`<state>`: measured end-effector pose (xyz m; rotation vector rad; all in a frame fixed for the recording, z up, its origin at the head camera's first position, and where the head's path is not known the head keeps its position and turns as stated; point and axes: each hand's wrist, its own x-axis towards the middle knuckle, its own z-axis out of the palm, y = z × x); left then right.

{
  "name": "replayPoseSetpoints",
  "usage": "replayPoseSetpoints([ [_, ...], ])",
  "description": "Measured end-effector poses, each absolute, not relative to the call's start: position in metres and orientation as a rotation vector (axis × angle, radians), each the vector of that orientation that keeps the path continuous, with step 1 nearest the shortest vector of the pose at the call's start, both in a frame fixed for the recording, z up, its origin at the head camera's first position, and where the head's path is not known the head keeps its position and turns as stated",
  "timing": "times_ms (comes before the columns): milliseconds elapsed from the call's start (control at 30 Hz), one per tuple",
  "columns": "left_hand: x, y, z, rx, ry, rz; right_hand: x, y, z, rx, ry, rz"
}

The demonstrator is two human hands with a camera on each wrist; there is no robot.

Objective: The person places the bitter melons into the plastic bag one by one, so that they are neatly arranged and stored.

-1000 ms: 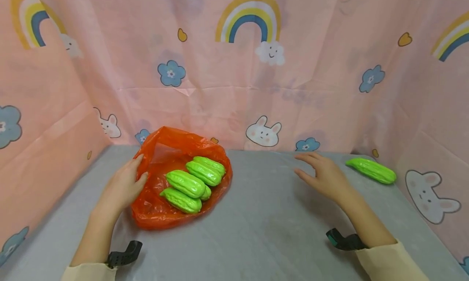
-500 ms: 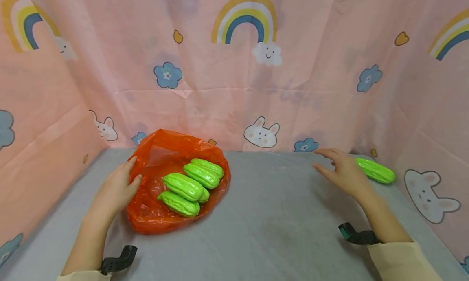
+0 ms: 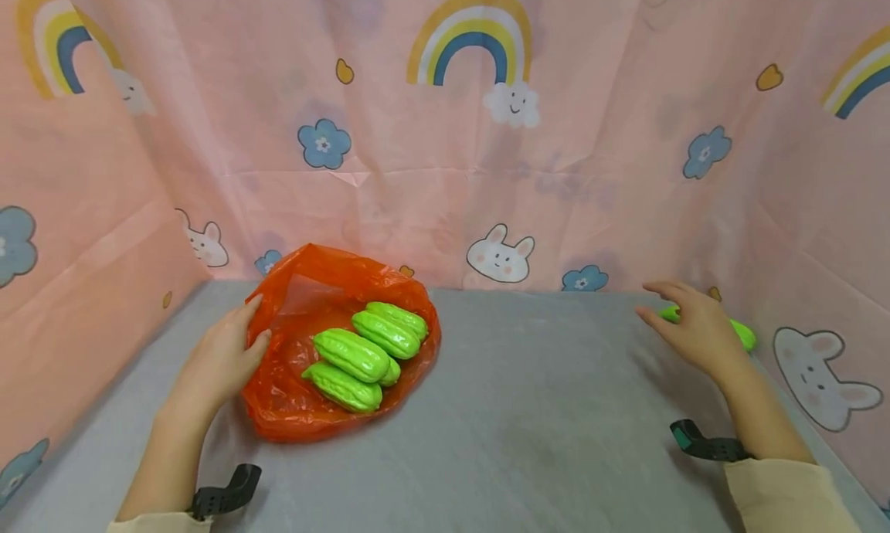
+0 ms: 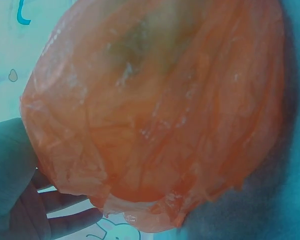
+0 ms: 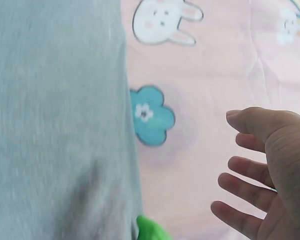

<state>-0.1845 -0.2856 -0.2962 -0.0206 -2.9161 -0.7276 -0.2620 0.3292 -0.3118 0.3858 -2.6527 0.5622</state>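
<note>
An orange plastic bag [image 3: 278, 394] lies on its base on the grey table, its mouth spread wide. Several bright green, ridged bitter melons [image 3: 351, 354] are piled inside it. My left hand [image 3: 221, 357] is at the bag's left rim, fingers extended against the plastic; in the left wrist view the bag [image 4: 155, 115] hides part of them. Far to the right, my right hand [image 3: 695, 328] hovers over one more bitter melon [image 3: 744, 334], covering its middle in the head view. Fingers and thumb are apart with nothing between them. The melon's tip [image 5: 151, 230] peeks in at the right wrist view's bottom.
The grey table [image 3: 528, 409] stretches between the bag and my right hand. A pink cloth backdrop [image 3: 459, 201] with rainbows, rabbits and flowers rises behind the table and on both sides. The loose melon lies near the back right corner, close to the cloth.
My right hand has moved rightward from the table's right-centre to above the loose melon, which it now partly covers. The left hand has shifted slightly at the bag's rim; the melons inside stay put.
</note>
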Motion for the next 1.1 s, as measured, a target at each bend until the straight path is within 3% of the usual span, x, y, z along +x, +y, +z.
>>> replayPoseSetpoints([
  [1100, -0.184, -0.287, -0.297, -0.029, -2.899, -0.709, -0.275, 0.397, -0.353, 0.114, -2.772, 0.519],
])
